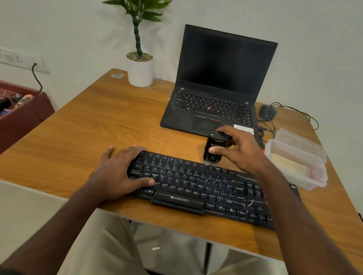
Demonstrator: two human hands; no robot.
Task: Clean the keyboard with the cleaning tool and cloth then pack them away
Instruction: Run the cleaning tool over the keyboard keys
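A black keyboard [202,187] with dusty streaks on its right half lies near the front edge of the wooden table [83,132]. My left hand [120,169] rests on its left end, thumb on the lower keys. My right hand [239,149] grips a small black cleaning tool [214,147] upright just behind the keyboard's top edge. A yellowish cloth [288,166] lies inside a clear plastic container [295,166] at the right.
An open black laptop [216,89] stands behind the keyboard. A second clear container [300,140], a black mouse [267,112] and cables lie at the right. A potted plant [140,67] stands at the back. A maroon shelf [12,107] with gadgets is left of the table.
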